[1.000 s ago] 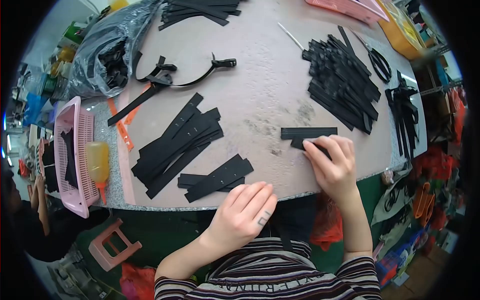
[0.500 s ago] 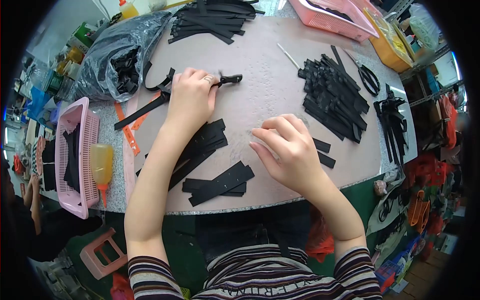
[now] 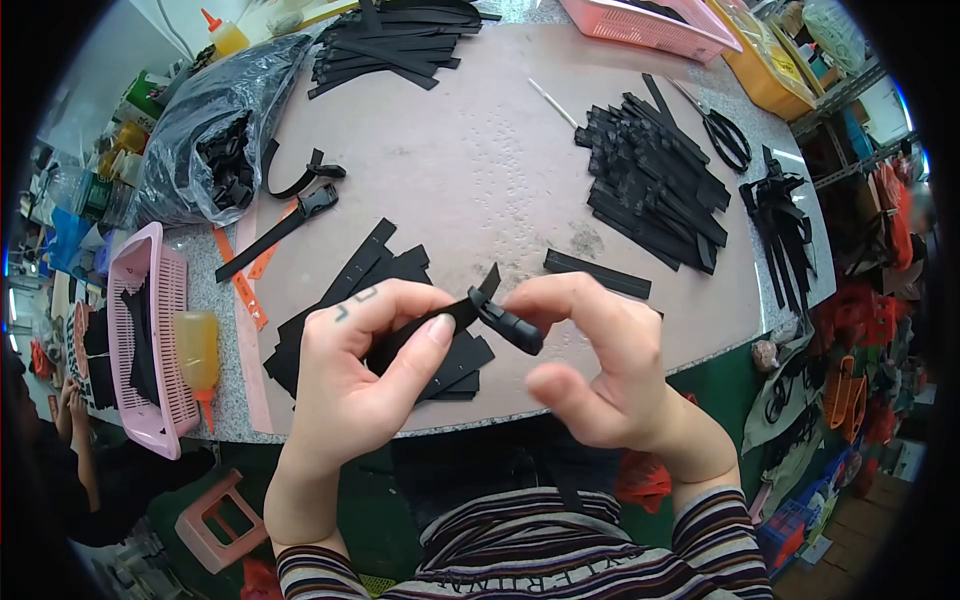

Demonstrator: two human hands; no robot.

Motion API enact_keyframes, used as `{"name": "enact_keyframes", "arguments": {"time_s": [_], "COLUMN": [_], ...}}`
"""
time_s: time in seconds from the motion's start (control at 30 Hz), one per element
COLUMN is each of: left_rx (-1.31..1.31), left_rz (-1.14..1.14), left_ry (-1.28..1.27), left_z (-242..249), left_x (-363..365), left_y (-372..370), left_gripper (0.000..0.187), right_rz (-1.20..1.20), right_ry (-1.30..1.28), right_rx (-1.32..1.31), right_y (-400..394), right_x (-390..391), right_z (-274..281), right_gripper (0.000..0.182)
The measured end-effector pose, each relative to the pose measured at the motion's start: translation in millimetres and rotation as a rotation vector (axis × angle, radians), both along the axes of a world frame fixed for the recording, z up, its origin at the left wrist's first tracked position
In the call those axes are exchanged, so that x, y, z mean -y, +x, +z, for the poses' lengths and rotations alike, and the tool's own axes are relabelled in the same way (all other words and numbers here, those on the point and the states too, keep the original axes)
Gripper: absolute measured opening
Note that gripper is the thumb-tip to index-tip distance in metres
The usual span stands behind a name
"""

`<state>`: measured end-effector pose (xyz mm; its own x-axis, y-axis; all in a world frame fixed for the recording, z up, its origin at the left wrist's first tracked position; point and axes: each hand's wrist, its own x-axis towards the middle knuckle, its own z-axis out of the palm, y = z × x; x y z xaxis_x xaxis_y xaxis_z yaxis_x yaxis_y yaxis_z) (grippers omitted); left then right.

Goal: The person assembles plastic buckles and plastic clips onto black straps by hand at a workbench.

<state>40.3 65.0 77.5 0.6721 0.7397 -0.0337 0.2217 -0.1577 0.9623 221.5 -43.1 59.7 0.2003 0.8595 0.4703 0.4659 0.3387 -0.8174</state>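
Near the table's front edge, my left hand [image 3: 370,365] pinches a black strap [image 3: 463,314] between thumb and fingers. A black plastic buckle [image 3: 512,328] is threaded on the strap, its short end sticking up. Beside the buckle, my right hand [image 3: 605,365] has its thumb and index finger apart, the index finger close to or touching the buckle. Flat black strips [image 3: 345,285] lie under and behind my left hand. Behind my right hand lie a few more strips [image 3: 598,273]. At the left, a strap with a buckle [image 3: 275,236] rests on the table.
A plastic bag of black buckles [image 3: 225,130], a pink basket [image 3: 178,330] and a glue bottle [image 3: 197,350] stand left. Strap piles [image 3: 650,180], scissors [image 3: 725,138] and a white stick [image 3: 552,102] lie right. Another pink basket [image 3: 650,35] is behind. A co-worker's hands [image 3: 73,410] show far left.
My left hand has come back toward me with a strap and buckle, and my right hand has moved lower beside it. A buckled strap at the left is now uncovered. The view has shifted slightly.
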Motion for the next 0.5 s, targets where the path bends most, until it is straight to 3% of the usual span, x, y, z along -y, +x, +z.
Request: {"name": "enact_keyframes", "arguments": {"time_s": [0.1, 0.17, 0.3, 0.5], "left_rx": [0.027, 0.057, 0.011, 0.022], "left_rz": [-0.052, -0.085, -0.143, -0.123], "left_ry": [0.018, 0.073, -0.151, -0.227], "left_z": [-3.9, -6.1, -4.3, -4.4], "left_x": [4.2, 4.6, -2.3, -2.2], "left_y": [-0.5, -1.6, -9.4, -10.2], "left_gripper": [0.010, 0.011, 0.013, 0.013], "right_rz": [0.012, 0.049, 0.225, 0.235], "right_ry": [-0.119, -0.329, -0.551, -0.562], "right_rx": [-0.081, -0.305, -0.723, -0.724], "right_y": [-2.4, -0.1, 6.0, 5.0], "right_x": [2.5, 3.7, 6.1, 6.6], "right_z": [0.4, -1.0, 10.6, 10.1], "right_gripper": [0.020, 0.022, 0.016, 0.015]}}
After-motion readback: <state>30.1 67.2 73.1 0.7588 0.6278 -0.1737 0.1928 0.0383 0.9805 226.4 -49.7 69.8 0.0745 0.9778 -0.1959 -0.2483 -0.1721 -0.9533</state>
